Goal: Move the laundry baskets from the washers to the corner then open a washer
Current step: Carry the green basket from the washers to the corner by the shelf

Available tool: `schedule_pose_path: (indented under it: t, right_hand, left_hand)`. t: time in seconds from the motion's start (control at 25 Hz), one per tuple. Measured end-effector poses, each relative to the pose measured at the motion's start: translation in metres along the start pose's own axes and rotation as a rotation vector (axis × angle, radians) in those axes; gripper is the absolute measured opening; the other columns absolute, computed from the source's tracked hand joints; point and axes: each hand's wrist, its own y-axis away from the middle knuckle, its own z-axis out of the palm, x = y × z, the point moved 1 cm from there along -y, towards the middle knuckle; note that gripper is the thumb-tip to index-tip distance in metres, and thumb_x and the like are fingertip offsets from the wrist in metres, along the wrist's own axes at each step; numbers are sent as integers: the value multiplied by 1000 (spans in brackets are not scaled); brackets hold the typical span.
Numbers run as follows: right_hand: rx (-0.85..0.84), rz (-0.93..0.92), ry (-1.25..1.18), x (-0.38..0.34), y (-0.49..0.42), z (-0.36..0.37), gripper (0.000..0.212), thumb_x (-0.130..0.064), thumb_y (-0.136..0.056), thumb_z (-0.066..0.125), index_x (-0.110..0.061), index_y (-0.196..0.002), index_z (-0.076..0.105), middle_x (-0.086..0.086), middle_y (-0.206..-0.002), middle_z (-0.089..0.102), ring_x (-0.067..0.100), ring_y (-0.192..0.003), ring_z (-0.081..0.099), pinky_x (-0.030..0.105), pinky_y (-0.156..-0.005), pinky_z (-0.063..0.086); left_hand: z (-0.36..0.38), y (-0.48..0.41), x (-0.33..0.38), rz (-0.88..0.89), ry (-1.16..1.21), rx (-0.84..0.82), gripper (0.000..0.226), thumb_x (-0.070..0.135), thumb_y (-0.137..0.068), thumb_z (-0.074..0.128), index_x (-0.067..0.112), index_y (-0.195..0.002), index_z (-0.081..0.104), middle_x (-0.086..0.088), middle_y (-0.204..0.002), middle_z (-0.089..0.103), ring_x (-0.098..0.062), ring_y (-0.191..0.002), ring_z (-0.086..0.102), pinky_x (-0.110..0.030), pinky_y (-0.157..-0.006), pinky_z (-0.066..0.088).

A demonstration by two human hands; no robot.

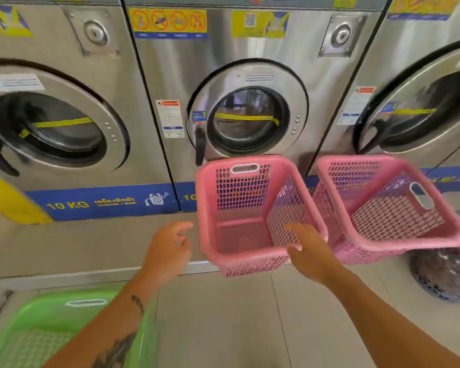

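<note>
Fingers (pixel 294 229) of the right hand (pixel 307 252) curled loosely over the near pink basket (pixel 239 229)'s rim, probably to lift it from the middle washer (pixel 250 115) (left hand (pixel 168 248) spread, empty).

You stand on a pale tiled floor (pixel 250 314). A raised ledge (pixel 64 245) below the washers (pixel 250 107) carries two pink baskets (pixel 250 213), side by side; a green basket (pixel 51 330) sits on the tiles.
</note>
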Motion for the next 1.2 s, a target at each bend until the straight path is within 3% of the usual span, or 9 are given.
schedule_pose_path:
  t: [0.16, 0.28, 0.32, 0.44, 0.52, 0.64, 0.88, 1.04, 1.2]
  right_hand:
    - [8, 39, 10, 51, -48, -36, 54, -5, -85, 56, -25, -134, 48, 6, -137, 41, 20, -97, 54, 25, -68, 50]
    - [8, 63, 29, 76, -79, -48, 55, -5, -84, 56, -25, -135, 47, 5, -133, 42, 14, -80, 57, 18, -48, 49]
    - [4, 80, 41, 81, -90, -49, 55, -6, -85, 56, -25, -135, 47, 5, -131, 42, 16, -81, 59, 20, -49, 52]
    - [9, 104, 118, 100, -126, -37, 55, -12, -81, 57, -26, -134, 47, 5, -131, 44, 31, -103, 58, 48, -81, 56]
    - [14, 114, 176, 115, -153, -24, 58, -15, -78, 58, -26, -134, 45, 9, -132, 43, 37, -108, 54, 51, -95, 49]
    - [18, 144, 220, 135, -191, -3, 58, -16, -76, 56, -27, -132, 43, 12, -130, 40, 40, -109, 51, 51, -99, 45]
    - [121, 164, 268, 154, -231, 18, 60, -12, -81, 54, -32, -137, 44, 12, -146, 32, 44, -110, 56, 52, -98, 46]
    - [144, 141, 386, 152, -223, 12, 66, -10, -79, 52, -41, -137, 45, 6, -133, 45, 40, -104, 60, 53, -91, 50]
    - [91, 156, 375, 155, -182, 14, 67, -7, -75, 53, -32, -137, 48, 8, -125, 50, 38, -105, 59, 50, -91, 50]
  left_hand:
    - [52, -40, 28, -22, -60, 4, 31, 7, -82, 54, 28, -102, 63, 8, -103, 59, -14, -93, 59, -30, -82, 45]
    - [78, -66, 23, -39, -186, 4, 47, 20, -78, 57, 26, -125, 59, 1, -125, 57, -20, -114, 56, -36, -98, 44]
    - [84, -74, 21, -19, -250, 12, 51, 26, -77, 55, 25, -128, 56, -2, -128, 54, -24, -118, 52, -39, -101, 43]
    - [101, -107, 3, -29, -424, 24, 66, 38, -76, 54, 30, -140, 41, -11, -148, 34, -35, -134, 36, -48, -107, 37]
    - [113, -130, -19, -44, -518, 27, 74, 37, -77, 55, 36, -146, 29, -12, -159, 17, -35, -142, 24, -52, -109, 35]
    - [130, -158, -55, -88, -587, 24, 74, 36, -79, 55, 40, -146, 25, -13, -162, 8, -38, -141, 28, -52, -108, 37]
    - [149, -174, -91, 85, -576, 115, 72, 17, -71, 55, 27, -141, 39, -9, -138, 45, -36, -104, 57, -48, -77, 55]
    - [146, -173, -86, 142, -658, 178, 71, 16, -68, 58, 23, -137, 46, -8, -119, 54, -35, -90, 52, -44, -76, 51]
    - [138, -148, -83, 110, -634, 147, 74, 11, -66, 57, 26, -138, 47, -4, -120, 57, -36, -92, 49, -41, -77, 48]
